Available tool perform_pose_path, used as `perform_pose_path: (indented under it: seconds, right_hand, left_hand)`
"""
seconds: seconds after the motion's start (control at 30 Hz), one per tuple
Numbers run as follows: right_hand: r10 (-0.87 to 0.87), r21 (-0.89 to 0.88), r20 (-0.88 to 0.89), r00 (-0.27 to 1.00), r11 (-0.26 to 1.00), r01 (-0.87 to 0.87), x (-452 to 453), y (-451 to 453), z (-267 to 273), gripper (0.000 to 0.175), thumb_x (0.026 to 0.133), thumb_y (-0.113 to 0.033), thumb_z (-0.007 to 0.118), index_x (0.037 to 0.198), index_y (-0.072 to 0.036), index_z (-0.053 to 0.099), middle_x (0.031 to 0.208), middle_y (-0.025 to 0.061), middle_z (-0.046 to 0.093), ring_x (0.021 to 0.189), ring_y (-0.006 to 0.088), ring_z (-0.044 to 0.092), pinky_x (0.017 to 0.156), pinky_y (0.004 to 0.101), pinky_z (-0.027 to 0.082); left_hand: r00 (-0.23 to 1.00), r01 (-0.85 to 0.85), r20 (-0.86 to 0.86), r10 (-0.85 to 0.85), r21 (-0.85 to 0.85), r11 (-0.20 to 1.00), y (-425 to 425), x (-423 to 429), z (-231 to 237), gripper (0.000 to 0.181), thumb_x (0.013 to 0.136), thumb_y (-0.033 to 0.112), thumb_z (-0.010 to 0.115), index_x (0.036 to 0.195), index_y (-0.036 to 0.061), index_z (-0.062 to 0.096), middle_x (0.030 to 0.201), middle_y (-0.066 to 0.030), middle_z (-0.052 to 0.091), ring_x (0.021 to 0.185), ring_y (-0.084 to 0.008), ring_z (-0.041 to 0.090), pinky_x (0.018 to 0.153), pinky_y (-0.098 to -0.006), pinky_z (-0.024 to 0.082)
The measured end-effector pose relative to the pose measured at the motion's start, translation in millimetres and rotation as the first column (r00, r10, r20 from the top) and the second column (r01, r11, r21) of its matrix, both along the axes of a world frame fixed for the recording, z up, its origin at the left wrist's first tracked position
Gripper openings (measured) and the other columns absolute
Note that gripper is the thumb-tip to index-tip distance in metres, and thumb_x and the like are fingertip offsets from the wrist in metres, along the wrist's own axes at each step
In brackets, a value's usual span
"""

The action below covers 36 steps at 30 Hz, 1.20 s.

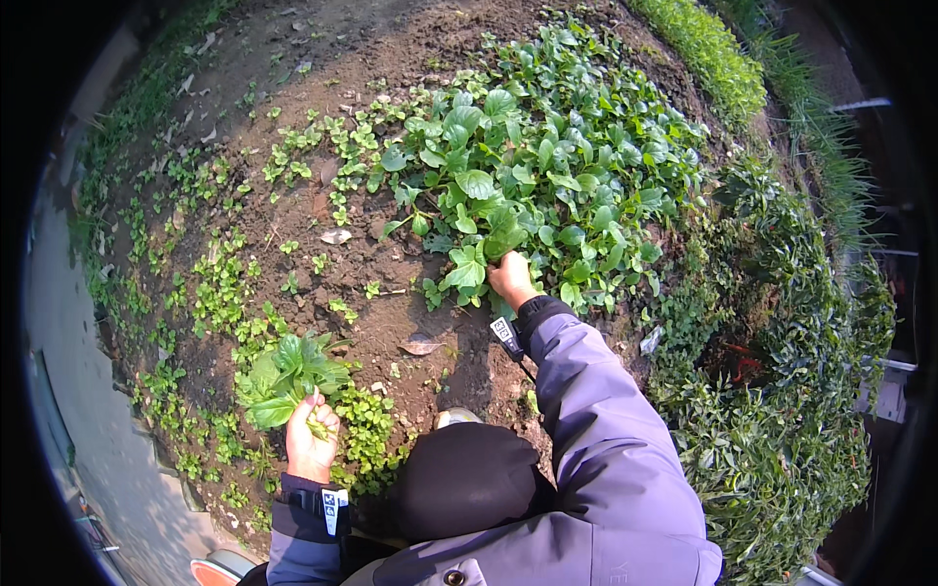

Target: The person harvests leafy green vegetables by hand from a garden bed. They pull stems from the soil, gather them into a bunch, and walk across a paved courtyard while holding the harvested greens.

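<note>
My left hand [314,432] is closed around the stems of a small bunch of picked leafy greens [297,370], whose broad leaves fan out above the fist. Further forward, my right hand [511,278] reaches into the near edge of a dense patch of leafy green plants [564,161]. Its fingers are closed on a leafy green plant [506,233] there; the fingertips and the plant's base are hidden by foliage and the hand itself. Both wrists carry straps with printed tags.
Brown soil [315,212] with small seedlings and dry leaves lies ahead and left. Low clover-like plants [366,432] grow by my knee [469,476]. Wilted bushy plants [762,454] stand at right. A concrete path [110,410] runs along the left, with a red-and-white container [216,570] below.
</note>
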State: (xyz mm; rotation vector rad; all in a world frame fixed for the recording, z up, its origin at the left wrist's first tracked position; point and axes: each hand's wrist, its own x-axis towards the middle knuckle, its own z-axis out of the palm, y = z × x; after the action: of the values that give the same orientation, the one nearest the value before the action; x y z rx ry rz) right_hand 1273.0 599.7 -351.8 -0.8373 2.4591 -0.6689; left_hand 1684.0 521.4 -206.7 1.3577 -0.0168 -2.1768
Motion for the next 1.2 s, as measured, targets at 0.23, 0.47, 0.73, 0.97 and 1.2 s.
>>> perform_pose_path:
  seconds: [0.23,0.47,0.73,0.97,1.2]
  right_hand:
    - [0.001,0.053,0.094,0.996,0.999,-0.006,7.2,-18.4,3.6,0.037,0.073,-0.017,0.068,0.105,-0.002,0.058,0.102,0.0205,0.062,0.096,0.0347,0.060,0.079,0.0372,0.048]
    - [-0.227,-0.218,0.514,0.827,0.898,0.382,-10.0,-12.6,-26.7,0.010,0.084,-0.009,0.060,0.089,0.000,0.059,0.070,0.0086,0.061,0.045,0.0148,0.056,0.041,0.0279,0.046]
    - [-0.129,-0.256,0.398,0.908,0.935,0.245,-16.9,5.4,-27.6,0.014,0.088,-0.015,0.059,0.082,-0.002,0.059,0.062,0.0030,0.057,0.046,0.0111,0.051,0.042,0.0255,0.042]
    - [-0.222,-0.158,0.737,0.638,0.861,0.483,17.9,22.2,77.1,0.018,0.085,-0.017,0.062,0.078,0.000,0.061,0.061,0.0048,0.058,0.045,0.0116,0.050,0.041,0.0249,0.040]
    - [0.222,-0.169,0.835,0.504,0.974,-0.150,69.8,-6.4,153.2,0.015,0.085,-0.016,0.062,0.078,-0.002,0.061,0.059,-0.0001,0.055,0.046,0.0078,0.050,0.043,0.0224,0.039]
  left_hand:
    - [1.000,-0.019,0.020,0.018,0.027,0.999,2.3,1.9,5.4,0.010,0.087,0.011,0.058,0.088,0.0035,0.052,0.072,0.0005,0.049,0.053,-0.0077,0.041,0.049,-0.0223,0.036]
    - [1.000,0.010,-0.016,-0.010,0.020,1.000,3.1,-0.6,6.2,0.011,0.087,0.013,0.060,0.089,0.0044,0.053,0.071,0.0017,0.050,0.052,-0.0071,0.041,0.048,-0.0221,0.036]
    - [0.998,-0.046,-0.053,0.046,-0.005,0.999,0.5,4.0,9.7,0.010,0.088,0.010,0.057,0.084,0.0020,0.052,0.066,-0.0009,0.044,0.055,-0.0105,0.040,0.051,-0.0243,0.037]
    - [0.998,-0.062,-0.004,0.062,-0.056,0.996,-2.3,-6.1,14.5,0.008,0.087,0.005,0.055,0.092,-0.0008,0.054,0.077,-0.0033,0.052,0.064,-0.0123,0.049,0.056,-0.0255,0.042]
    - [0.992,0.109,-0.032,-0.120,-0.235,0.966,-15.0,-46.1,38.6,0.019,0.086,0.005,0.058,0.102,-0.0053,0.056,0.082,-0.0045,0.056,0.072,-0.0120,0.052,0.065,-0.0236,0.044]
